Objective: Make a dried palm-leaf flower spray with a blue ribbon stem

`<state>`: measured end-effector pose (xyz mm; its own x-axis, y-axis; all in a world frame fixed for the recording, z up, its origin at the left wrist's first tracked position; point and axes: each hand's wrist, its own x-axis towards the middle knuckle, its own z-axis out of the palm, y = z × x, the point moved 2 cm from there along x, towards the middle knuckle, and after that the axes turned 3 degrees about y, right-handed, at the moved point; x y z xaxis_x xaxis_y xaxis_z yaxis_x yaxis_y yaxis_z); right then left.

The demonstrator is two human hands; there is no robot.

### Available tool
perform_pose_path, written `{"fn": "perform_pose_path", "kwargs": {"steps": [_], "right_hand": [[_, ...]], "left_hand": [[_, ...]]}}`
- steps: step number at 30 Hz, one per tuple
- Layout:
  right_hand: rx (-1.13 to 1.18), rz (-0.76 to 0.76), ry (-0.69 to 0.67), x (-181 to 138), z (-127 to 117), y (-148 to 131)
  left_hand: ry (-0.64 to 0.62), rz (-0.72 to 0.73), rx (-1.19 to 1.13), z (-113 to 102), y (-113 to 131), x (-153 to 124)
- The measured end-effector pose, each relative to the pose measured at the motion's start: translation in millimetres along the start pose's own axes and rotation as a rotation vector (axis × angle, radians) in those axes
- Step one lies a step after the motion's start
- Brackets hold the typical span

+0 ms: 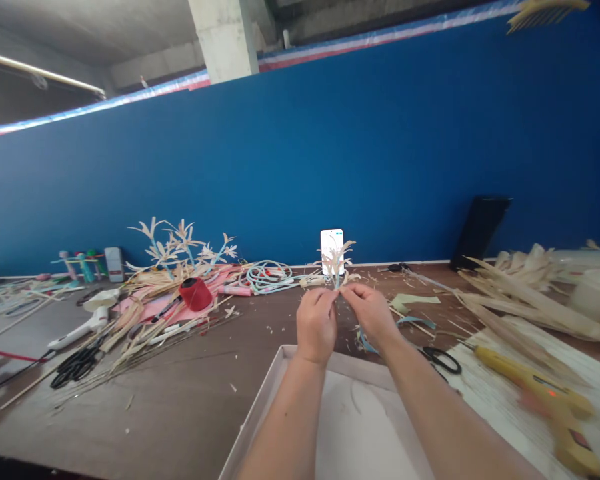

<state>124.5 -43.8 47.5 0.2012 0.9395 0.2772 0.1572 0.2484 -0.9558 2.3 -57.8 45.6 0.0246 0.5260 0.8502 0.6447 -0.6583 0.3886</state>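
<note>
The left hand (316,325) and right hand (370,312) pinch the stem of a pale flower (335,259) with their fingertips, near the far rim of a white tray (353,433). The flower stands upright before a lit phone (325,237). Scissors (449,361) and a yellow glue gun (530,385) lie right; other flowers (183,233) rise at left, behind a red spool (196,294).

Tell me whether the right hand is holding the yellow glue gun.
No: the yellow glue gun lies at the right of the table, while the right hand has its fingertips at the base of the pale flower.
</note>
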Motion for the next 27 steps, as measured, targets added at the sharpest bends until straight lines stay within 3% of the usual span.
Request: {"fn": "perform_pose_path", "kwargs": {"steps": [15, 18, 21, 24, 27], "right_hand": [[-0.012, -0.030, 0.001, 1.9, -0.5, 0.2], [-0.004, -0.018, 0.002, 1.0, -0.3, -1.3], [-0.031, -0.019, -0.002, -0.3, -0.1, -4.4], [-0.043, -0.033, -0.001, -1.2, 0.0, -7.0], [-0.029, -0.024, 0.003, -1.0, 0.1, -6.9]], "left_hand": [[-0.019, -0.176, -0.149, -2.3, 3.5, -1.4], [0.008, -0.363, -0.274, -1.1, 0.9, -1.6], [0.007, -0.673, -0.516, 4.5, -7.2, -2.4], [-0.067, -0.934, -0.830, 12.5, -13.2, -4.4], [-0.198, -1.047, -1.025, 16.9, -13.0, -6.4]]}}
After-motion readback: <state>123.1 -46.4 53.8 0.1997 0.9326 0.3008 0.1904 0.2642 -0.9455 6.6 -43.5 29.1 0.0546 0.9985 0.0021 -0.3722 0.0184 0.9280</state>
